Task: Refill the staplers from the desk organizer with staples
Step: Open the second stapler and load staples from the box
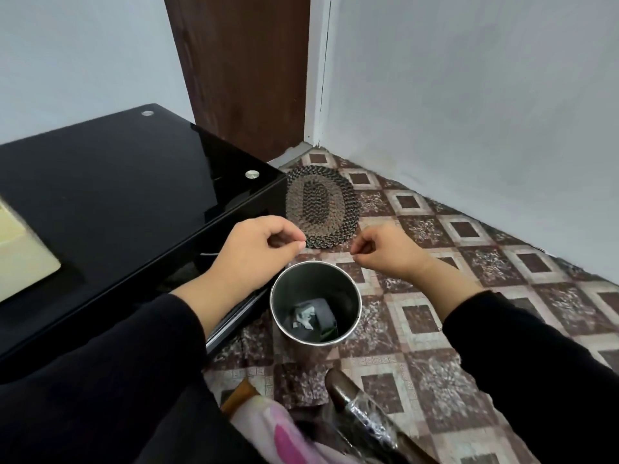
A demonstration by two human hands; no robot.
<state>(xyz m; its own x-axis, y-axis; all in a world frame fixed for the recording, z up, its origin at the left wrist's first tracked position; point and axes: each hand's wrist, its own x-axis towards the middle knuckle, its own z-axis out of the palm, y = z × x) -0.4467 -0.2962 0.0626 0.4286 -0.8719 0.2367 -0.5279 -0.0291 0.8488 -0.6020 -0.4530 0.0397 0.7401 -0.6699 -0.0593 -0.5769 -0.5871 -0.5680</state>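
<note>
No stapler, staples or desk organizer show in the head view. My left hand [258, 249] and my right hand [385, 251] hover side by side over the floor, just beyond a round metal waste bin [278, 316]. On both hands the fingers are curled, with thumb and forefinger tips pressed together. Nothing is visible between the fingertips. The bin stands upright beside the desk and holds a dark liner with crumpled white paper scraps [304, 316]. Black sleeves cover both forearms.
A black glass desk [134, 195] fills the left side, with a cream object [20, 256] at its left edge. An oval woven mat [321, 209] lies on the patterned tile floor before a brown door [241, 68]. Dark handles [361, 416] and pink fabric [284, 437] lie near me.
</note>
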